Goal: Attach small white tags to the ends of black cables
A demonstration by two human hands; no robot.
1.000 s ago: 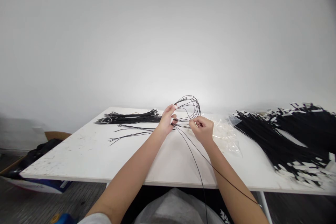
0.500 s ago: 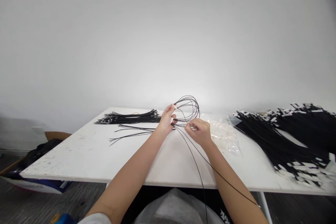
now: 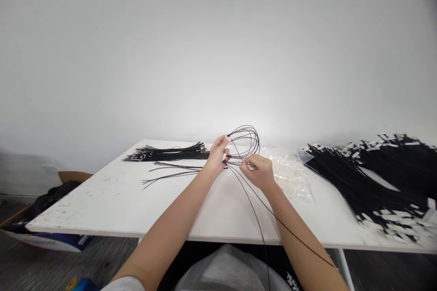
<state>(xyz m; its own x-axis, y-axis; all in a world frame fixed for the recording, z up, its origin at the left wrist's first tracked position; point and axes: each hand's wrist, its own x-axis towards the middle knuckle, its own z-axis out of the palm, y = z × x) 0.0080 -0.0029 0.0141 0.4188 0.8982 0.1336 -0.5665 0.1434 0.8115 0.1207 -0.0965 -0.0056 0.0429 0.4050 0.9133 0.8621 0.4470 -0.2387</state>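
Note:
Above the middle of the table, my left hand [image 3: 217, 155] grips a set of thin black wires with small white ends at its fingers. The black wires [image 3: 256, 138] arch out of it in a round loop to the right. My right hand [image 3: 256, 169] is closed in a pinch on the lower strands of that loop. Two long strands hang from between the hands past the table's front edge, one crossing my right forearm. Left of my left hand lies a thick bundle of black wires [image 3: 167, 153], with a few loose strands in front of it.
The white table [image 3: 112, 209] stands against a pale wall. Large piles of black wires with white ends [image 3: 341, 182] cover its right side. A crumpled clear plastic bag [image 3: 290, 175] lies behind my right hand. An open cardboard box [image 3: 73, 176] with dark contents sits on the floor at left.
The wire loop has shifted very slightly, and my right hand has edged a little to the left. Everything else stays in place.

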